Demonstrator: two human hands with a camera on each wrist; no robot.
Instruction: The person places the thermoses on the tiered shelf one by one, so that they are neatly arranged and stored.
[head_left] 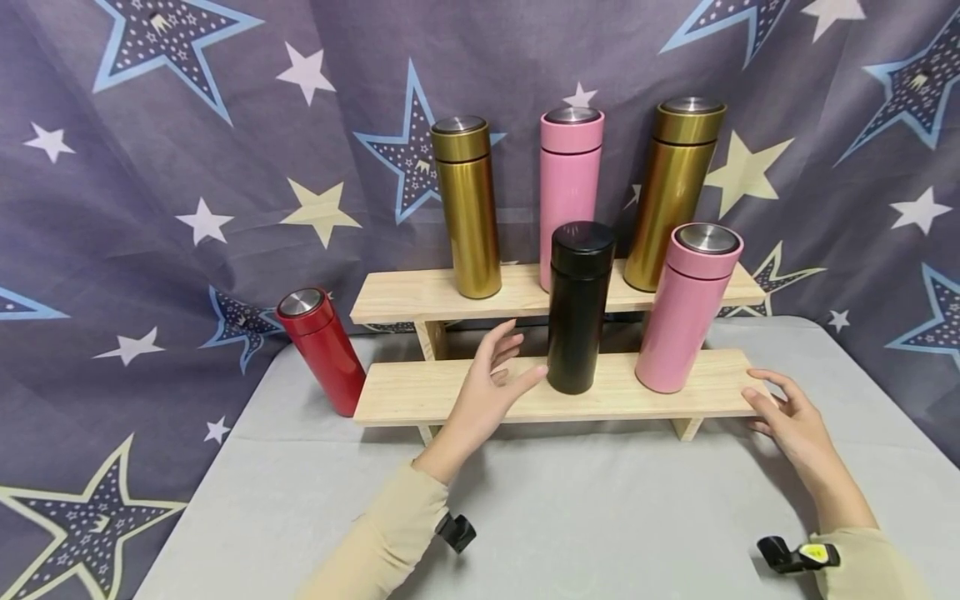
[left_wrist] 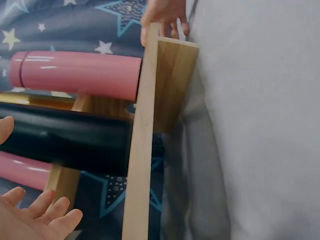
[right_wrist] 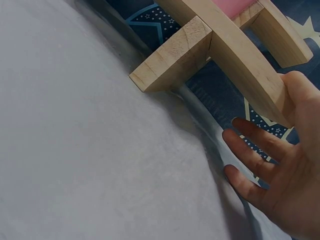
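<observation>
A black thermos bottle (head_left: 579,321) stands upright on the lower board of a two-step wooden stand (head_left: 408,392). My left hand (head_left: 480,392) is just left of that bottle, fingers loosely bent and spread, thumb tip close to its side; whether it touches is unclear. The left wrist view shows the fingers (left_wrist: 50,210) apart from the black body. At the lower board's right end, my right hand (head_left: 795,425) holds the corner between thumb and index finger. In the right wrist view its other fingers (right_wrist: 250,152) hang free beneath. A pink thermos (head_left: 686,312) stands upright between the hands.
On the upper board stand a gold thermos (head_left: 471,217), a pink thermos (head_left: 570,192) and another gold thermos (head_left: 671,200). A red thermos (head_left: 324,354) stands on the grey-covered table (head_left: 600,517) at the stand's left end. A star-patterned curtain (head_left: 247,125) hangs behind.
</observation>
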